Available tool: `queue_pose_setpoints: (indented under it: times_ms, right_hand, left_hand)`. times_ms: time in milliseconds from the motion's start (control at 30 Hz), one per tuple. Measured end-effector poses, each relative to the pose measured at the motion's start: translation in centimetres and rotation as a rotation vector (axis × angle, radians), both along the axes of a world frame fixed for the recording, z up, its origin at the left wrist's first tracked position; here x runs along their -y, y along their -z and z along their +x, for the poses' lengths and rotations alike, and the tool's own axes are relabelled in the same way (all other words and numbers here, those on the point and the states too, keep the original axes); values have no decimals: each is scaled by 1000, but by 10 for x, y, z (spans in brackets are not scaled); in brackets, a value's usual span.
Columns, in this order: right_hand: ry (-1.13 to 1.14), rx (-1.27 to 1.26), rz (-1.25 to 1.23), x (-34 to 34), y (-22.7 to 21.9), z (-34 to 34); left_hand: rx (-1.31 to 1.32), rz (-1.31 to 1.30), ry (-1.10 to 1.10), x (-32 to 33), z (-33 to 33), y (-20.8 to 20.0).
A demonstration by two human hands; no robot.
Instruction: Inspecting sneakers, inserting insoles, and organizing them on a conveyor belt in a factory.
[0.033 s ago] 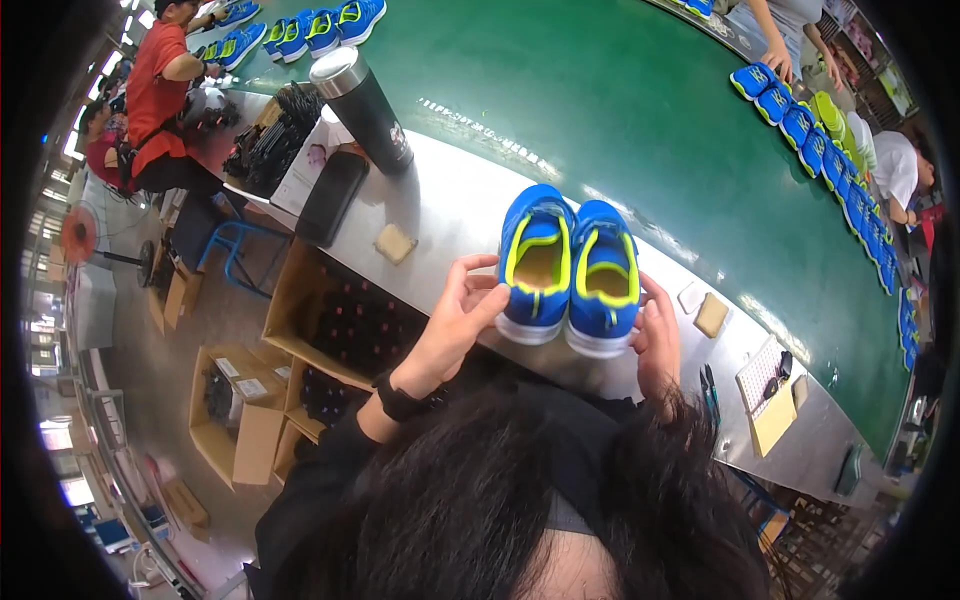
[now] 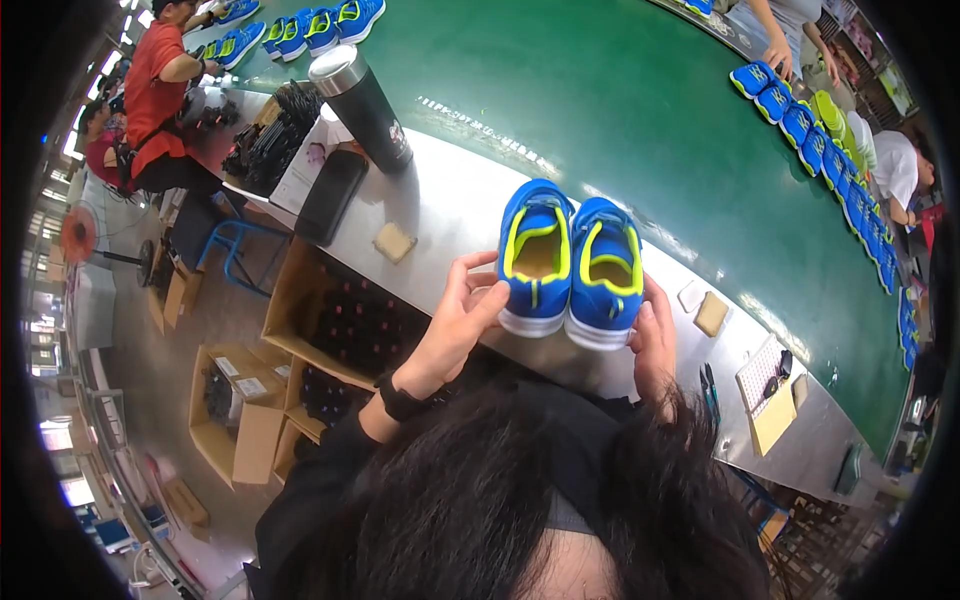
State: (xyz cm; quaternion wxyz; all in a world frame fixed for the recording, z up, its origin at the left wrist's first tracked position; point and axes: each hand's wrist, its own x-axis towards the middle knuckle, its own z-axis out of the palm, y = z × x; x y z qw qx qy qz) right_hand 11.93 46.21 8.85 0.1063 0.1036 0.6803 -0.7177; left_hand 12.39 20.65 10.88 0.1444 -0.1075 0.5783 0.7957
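Note:
My left hand [image 2: 468, 318] grips a blue sneaker [image 2: 535, 308] by its outer side, thumb near the heel and fingers along the flank. A matching blue sneaker [image 2: 606, 305] is held by my right hand [image 2: 652, 335], its fingers closed round the outer side of the heel. Both shoes stand side by side, touching, heels toward me and openings up. They have lime-green collar linings, tan insoles and white soles. The pair is over the near edge of the metal worktop [image 2: 450, 215]. Some fingertips are hidden behind the shoes.
Beyond the worktop runs a green conveyor belt [image 2: 600, 110], with blue shoes [image 2: 800, 125] lined up along its far side. A black flask [image 2: 365, 110], black case [image 2: 332, 198] and sponge pads [image 2: 395, 243] lie left; tweezers [image 2: 709, 395] lie right. Cartons [image 2: 262, 440] stand below. Co-workers [image 2: 160, 80] work nearby.
The right sneaker has tilted and shifted very slightly, with my right hand moving a little along with it. The left sneaker has moved up only a touch.

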Motion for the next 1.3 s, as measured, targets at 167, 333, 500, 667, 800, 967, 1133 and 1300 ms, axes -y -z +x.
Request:
queue_pose_setpoints:
  times_ms: [167,333,500,667,800,967,1133,1300]
  right_hand:
    - [-187,-123,209,-5,5,3]
    - [-459,-465,1008,-20,-3,1]
    - [-213,-247,835,-6,-14,1]
    - [-151,-555,894,21,-29,-8]
    - [-240,-644,1117,38,-31,-19]
    - [-290,-688,1177,48,-17,-25]
    - [-227,-770,1094,47,-8,-23]
    - [-260,-1013,1076,37,-15,-28]
  left_hand:
    - [-87,-37,41,5,1,7]
    - [-112,-351,79,18,5,21]
    - [-303,-654,-122,13,-1,17]
    - [-774,-1225,-57,6,-27,-3]
    - [-961,-1555,99,4,-41,-7]
    - [-790,-1311,103,4,-47,10]
    - [-766,-1136,34,6,-49,30]
    - [-1095,-1354,86,7,-54,24]
